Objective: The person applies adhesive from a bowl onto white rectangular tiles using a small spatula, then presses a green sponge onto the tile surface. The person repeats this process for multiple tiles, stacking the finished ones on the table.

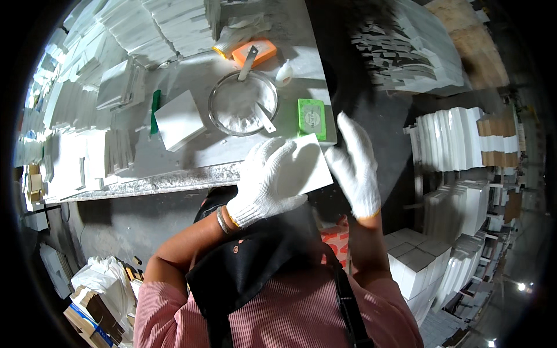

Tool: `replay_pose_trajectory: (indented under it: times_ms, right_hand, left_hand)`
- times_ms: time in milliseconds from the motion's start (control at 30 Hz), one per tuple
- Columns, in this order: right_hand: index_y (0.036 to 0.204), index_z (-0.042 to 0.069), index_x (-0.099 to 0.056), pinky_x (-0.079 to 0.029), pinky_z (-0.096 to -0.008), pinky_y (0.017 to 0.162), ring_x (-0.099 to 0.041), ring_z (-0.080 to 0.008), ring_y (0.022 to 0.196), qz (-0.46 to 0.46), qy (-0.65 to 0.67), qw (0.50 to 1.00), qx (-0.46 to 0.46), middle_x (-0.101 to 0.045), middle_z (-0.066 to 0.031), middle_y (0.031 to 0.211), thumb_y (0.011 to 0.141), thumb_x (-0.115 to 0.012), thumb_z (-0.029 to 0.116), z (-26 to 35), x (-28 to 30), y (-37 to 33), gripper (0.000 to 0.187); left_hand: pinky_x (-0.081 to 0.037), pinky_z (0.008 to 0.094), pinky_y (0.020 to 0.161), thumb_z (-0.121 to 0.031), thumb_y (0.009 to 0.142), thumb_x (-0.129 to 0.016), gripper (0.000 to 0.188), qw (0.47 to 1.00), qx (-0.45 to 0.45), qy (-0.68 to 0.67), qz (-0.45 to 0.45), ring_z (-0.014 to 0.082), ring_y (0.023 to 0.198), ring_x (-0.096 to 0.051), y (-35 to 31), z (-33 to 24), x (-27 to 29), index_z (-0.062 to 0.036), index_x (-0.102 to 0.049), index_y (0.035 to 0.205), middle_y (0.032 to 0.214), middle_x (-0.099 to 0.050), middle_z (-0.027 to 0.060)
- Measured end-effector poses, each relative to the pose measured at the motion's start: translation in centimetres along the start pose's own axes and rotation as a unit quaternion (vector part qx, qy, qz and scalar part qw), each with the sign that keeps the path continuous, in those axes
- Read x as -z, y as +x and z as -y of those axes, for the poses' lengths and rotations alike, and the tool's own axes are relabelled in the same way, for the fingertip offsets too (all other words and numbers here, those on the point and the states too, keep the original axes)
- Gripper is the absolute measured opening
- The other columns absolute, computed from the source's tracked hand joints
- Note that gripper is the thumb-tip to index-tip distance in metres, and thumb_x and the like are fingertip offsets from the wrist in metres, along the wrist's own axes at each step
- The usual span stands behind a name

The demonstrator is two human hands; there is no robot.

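My left hand [264, 180], in a white knit glove, grips a square white tile [310, 168] by its left side, at the front edge of the worktable. On the tile's other side, my right hand [355, 168], gloved the same way, has its fingers stretched out and the thumb apart. Its thumb side is close to the tile's right edge; I cannot tell whether they touch. Just beyond the left hand sits a round metal bowl [212, 110] of white powder or paste. One putty knife [265, 118] lies in it, and another scraper [248, 62] leans over its far rim.
A green box [311, 118] lies near the table's right edge. Behind the bowl are an orange block [255, 51] and a small white bottle [284, 74]. White tiles [180, 120] and a green strip [155, 111] lie left. Stacked slabs [447, 139] stand at right.
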State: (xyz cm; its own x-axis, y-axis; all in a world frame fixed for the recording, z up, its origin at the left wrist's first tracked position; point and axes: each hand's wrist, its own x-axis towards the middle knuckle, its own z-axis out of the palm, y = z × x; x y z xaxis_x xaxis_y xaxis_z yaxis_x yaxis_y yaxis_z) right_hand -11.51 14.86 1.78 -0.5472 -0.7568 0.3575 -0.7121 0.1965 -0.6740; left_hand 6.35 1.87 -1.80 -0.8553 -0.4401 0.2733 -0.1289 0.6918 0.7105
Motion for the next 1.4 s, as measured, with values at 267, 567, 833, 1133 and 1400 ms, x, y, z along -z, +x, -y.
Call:
replay_pose_trajectory:
  times_ms: [267, 567, 833, 1133, 1400]
  right_hand:
    - [0.136, 0.005, -0.053, -0.047, -0.0496, 0.095, -0.056, -0.0445, 0.113, -0.032, -0.204, 0.978, 0.014, -0.055, -0.0283, 0.126, 0.087, -0.072, 0.029, -1.3, 1.2, -2.2, 0.058]
    - [0.145, 0.002, -0.044, -0.05, -0.029, 0.089, -0.057, -0.0162, 0.11, 0.054, 0.363, 0.885, -0.287, -0.057, -0.0138, 0.133, 0.093, -0.067, 0.037, 0.2, 1.7, -4.8, 0.067]
    - [0.134, -0.001, -0.056, -0.05, -0.0295, 0.096, -0.059, -0.0173, 0.114, 0.032, 0.359, 0.885, -0.294, -0.061, -0.0131, 0.13, 0.085, -0.07, -0.001, 0.1, 1.0, -4.9, 0.051]
    - [0.138, 0.002, -0.054, -0.046, -0.0344, 0.1, -0.061, -0.0195, 0.113, 0.052, 0.375, 0.894, -0.241, -0.065, -0.0129, 0.123, 0.083, -0.078, 0.014, -2.1, 1.3, -5.8, 0.061]
    - [0.139, -0.003, -0.05, -0.047, -0.0207, 0.065, -0.063, -0.008, 0.079, -0.013, 0.416, 0.88, -0.23, -0.072, -0.008, 0.096, 0.098, -0.059, 0.027, -2.8, 1.5, -4.5, 0.051]
  left_hand:
    - [-0.04, 0.0536, 0.104, -0.032, 0.054, -0.091, 0.102, 0.997, -0.063, 0.012, -0.051, 0.0438, 0.125, -0.047, 1.0, -0.8, -0.2, -0.0022, -0.045, 0.139, 0.138, -0.047, 0.0234]
    - [-0.04, 0.0541, 0.104, -0.031, 0.052, -0.09, 0.102, 0.992, -0.093, 0.007, -0.091, 0.0443, 0.124, -0.047, 1.3, -0.4, -1.3, -0.0014, -0.044, 0.139, 0.137, -0.045, 0.0258]
    - [-0.049, 0.0349, 0.09, -0.049, 0.065, -0.088, 0.117, 0.961, 0.121, -0.212, 0.13, 0.0221, 0.107, -0.058, 1.8, -0.1, 0.8, 0.0034, -0.027, 0.151, 0.13, -0.055, 0.0169]
    - [-0.052, 0.0288, 0.087, -0.023, 0.092, -0.069, 0.042, 0.751, 0.308, -0.531, 0.245, 0.0162, 0.1, -0.065, 2.3, -1.4, 0.7, 0.0025, -0.062, 0.125, 0.113, -0.068, 0.0103]
    - [-0.05, 0.032, 0.094, -0.022, 0.092, -0.068, 0.044, 0.73, 0.321, -0.565, 0.212, 0.0192, 0.107, -0.064, 2.2, -1.9, 0.8, 0.0047, -0.059, 0.126, 0.118, -0.067, 0.013]
